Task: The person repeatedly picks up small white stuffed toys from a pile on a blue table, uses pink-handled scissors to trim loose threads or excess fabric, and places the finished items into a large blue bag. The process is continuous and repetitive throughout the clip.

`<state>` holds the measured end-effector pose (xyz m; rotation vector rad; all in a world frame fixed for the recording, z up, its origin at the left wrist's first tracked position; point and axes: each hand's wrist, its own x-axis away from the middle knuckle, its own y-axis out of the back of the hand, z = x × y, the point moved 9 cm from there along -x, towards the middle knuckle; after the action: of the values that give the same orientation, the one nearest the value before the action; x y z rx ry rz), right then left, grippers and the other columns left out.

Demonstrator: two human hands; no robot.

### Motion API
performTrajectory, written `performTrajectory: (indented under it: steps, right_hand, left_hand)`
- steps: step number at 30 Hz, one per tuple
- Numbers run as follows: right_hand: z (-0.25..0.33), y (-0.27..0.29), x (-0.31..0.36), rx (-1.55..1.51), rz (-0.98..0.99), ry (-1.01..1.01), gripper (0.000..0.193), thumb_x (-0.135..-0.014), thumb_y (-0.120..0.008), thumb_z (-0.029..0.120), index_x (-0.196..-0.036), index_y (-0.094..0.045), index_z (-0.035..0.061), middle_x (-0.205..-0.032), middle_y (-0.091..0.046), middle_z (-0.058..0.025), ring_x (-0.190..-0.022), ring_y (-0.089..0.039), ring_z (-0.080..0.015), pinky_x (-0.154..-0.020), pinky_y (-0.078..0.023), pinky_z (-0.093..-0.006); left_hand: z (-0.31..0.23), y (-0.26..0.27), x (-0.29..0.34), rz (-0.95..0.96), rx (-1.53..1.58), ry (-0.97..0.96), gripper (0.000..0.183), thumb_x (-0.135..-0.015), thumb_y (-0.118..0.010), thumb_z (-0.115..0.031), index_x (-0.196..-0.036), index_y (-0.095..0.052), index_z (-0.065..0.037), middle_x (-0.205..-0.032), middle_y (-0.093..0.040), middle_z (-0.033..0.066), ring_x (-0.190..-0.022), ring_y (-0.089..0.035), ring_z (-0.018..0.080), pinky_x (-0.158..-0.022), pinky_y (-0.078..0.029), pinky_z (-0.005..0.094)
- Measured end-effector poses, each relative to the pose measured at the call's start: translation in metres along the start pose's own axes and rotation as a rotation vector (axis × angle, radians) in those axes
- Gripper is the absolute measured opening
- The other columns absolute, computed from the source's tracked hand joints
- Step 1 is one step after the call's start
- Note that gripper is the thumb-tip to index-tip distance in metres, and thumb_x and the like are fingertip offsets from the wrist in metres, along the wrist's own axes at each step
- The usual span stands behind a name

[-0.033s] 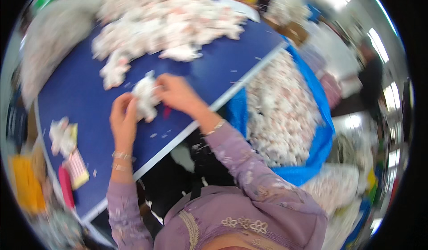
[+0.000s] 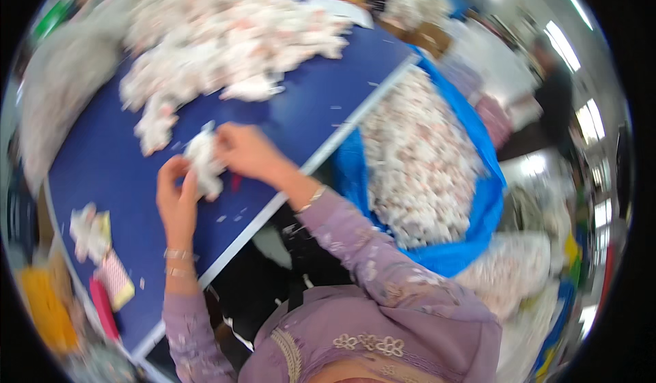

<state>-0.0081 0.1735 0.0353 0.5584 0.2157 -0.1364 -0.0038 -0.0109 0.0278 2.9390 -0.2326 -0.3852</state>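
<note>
White plush piece [image 2: 203, 160] gripped by fingers of left hand [image 2: 178, 198] and right hand [image 2: 249, 153]; blue tabletop [image 2: 307, 89], plush heap [image 2: 225, 48] 11 o'clock, blue sack [image 2: 441, 258] and windows [image 2: 592, 121] 3 o'clock.

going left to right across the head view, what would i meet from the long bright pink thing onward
Long bright pink thing, left hand, small white piece, right hand, blue bag of whitish pieces, person in dark clothing.

The piece [image 2: 203, 156] is white, perhaps pink-tinged, the table [image 2: 307, 99] blue.
</note>
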Motion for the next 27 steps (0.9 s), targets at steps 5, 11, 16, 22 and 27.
performTrajectory:
  steps: [5,11,16,22,27]
  right_hand:
    - [0.056,0.011,0.013,-0.216,-0.022,0.112,0.016,-0.076,-0.061,0.016,-0.08,-0.058,0.002,-0.073,-0.064,-0.0162,-0.069,-0.064,-0.0342,-0.061,-0.049,-0.0388]
    - [0.091,-0.006,0.022,-0.271,0.017,0.213,0.018,-0.07,-0.066,0.016,-0.078,-0.058,0.0012,-0.072,-0.063,-0.015,-0.069,-0.062,-0.0331,-0.067,-0.049,-0.0399]
    - [0.066,0.032,0.018,-0.348,-0.222,0.182,0.03,-0.075,-0.067,0.023,-0.089,-0.058,-0.002,-0.079,-0.064,-0.0141,-0.073,-0.063,-0.0293,-0.07,-0.05,-0.0366]
    - [0.048,0.008,0.021,-0.398,0.154,0.042,0.04,-0.075,-0.07,0.027,-0.094,-0.059,-0.0058,-0.077,-0.064,-0.0128,-0.069,-0.06,-0.0232,-0.067,-0.049,-0.0335]
    - [0.045,0.01,0.023,-0.468,0.136,0.021,0.039,-0.075,-0.07,0.028,-0.092,-0.06,-0.0064,-0.08,-0.063,-0.0138,-0.073,-0.059,-0.0198,-0.069,-0.048,-0.032]
  left_hand:
    - [-0.02,-0.035,0.011,0.056,-0.233,-0.155,0.05,-0.085,-0.065,-0.012,-0.129,-0.045,0.001,-0.126,-0.051,0.0102,-0.116,-0.05,0.0208,-0.093,-0.044,0.0316]
    - [0.036,-0.011,-0.002,0.119,-0.11,-0.006,0.037,-0.087,-0.063,-0.012,-0.118,-0.052,0.005,-0.111,-0.06,0.0103,-0.094,-0.058,0.0152,-0.082,-0.047,0.027]
    - [0.019,-0.01,0.004,-0.034,0.299,0.197,0.034,-0.093,-0.059,-0.017,-0.118,-0.052,0.006,-0.101,-0.063,0.0095,-0.083,-0.063,0.0142,-0.067,-0.051,0.0263]
    - [0.027,-0.009,0.004,0.007,0.31,0.187,0.039,-0.091,-0.06,-0.017,-0.121,-0.05,0.005,-0.106,-0.062,0.0118,-0.085,-0.063,0.0162,-0.069,-0.051,0.027]
    - [0.031,-0.008,0.009,0.037,0.151,0.154,0.047,-0.091,-0.06,-0.023,-0.125,-0.045,0.005,-0.108,-0.06,0.0119,-0.088,-0.061,0.0172,-0.074,-0.051,0.0286]
